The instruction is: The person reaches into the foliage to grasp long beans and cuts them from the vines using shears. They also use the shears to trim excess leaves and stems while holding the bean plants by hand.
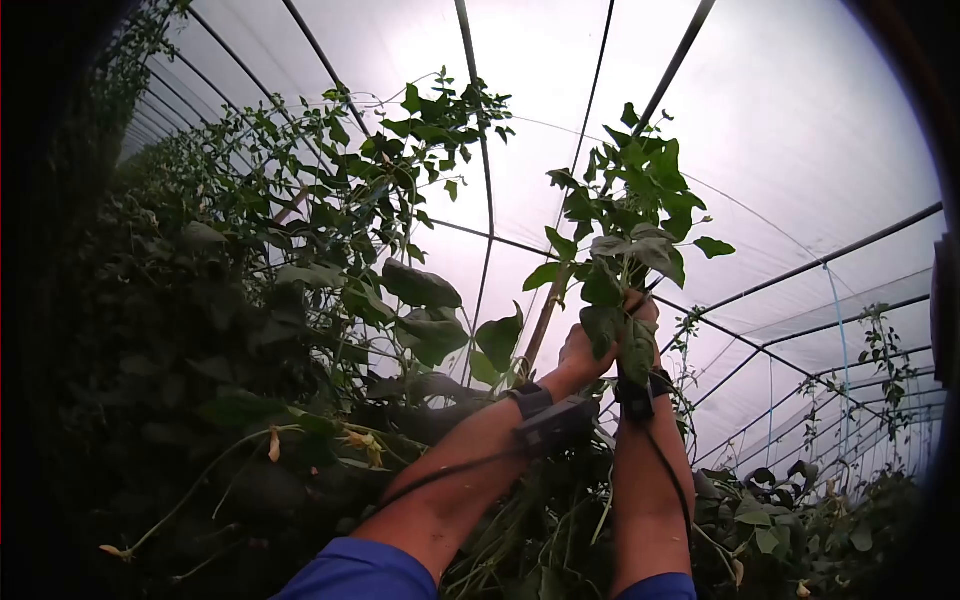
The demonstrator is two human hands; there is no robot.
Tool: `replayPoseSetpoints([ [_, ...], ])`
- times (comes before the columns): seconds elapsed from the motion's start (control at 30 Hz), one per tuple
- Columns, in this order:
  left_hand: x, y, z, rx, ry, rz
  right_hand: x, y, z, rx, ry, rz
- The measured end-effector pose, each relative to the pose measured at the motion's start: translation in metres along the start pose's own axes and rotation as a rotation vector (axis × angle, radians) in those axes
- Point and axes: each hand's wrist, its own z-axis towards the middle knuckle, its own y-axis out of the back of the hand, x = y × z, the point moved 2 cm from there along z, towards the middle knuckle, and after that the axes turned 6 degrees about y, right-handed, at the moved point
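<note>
Vine shoot (632, 215): leafy climbing stem, top centre-right of view, raised overhead against the greenhouse film. Runs upward beside a slanted support cane (545, 318).

Left hand (583, 352) is up at the shoot's lower leaves, just left of the stem base. Fingers are hidden behind foliage, so can't tell whether it's clasped or spread. Contact with the leaves looks likely, not confirmed.

Right hand (640, 318) is mostly buried in the same leaf cluster, fingers seemingly curled about the stem, but the grip itself is not visible. Can't tell.

Both wrists carry black strapped devices (553, 418) with cables running down the forearms. Blue sleeves (350, 575) at bottom edge.

Surroundings: dense row of vine foliage (250, 300) on the left, yellow wilted flowers (362, 440) low in it. Arched greenhouse frame tubes (480, 130) overhead, translucent cover behind. More plants (800, 510) lower right.
</note>
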Motion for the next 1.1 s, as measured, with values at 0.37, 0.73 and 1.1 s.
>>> replayPoseSetpoints([
  [0.37, -0.039, -0.001, -0.032, 0.031, 0.111, 0.106, 0.047, 0.014, -0.018, -0.196, -0.154, 0.06],
  [0.73, -0.035, -0.009, -0.057, -0.112, -0.181, 0.189, 0.075, 0.026, -0.038, 0.031, 0.031, -0.425],
  [1.1, -0.058, 0.015, -0.055, -0.178, 0.309, -0.041, 0.129, 0.024, -0.03, 0.329, 0.0, 0.029],
])
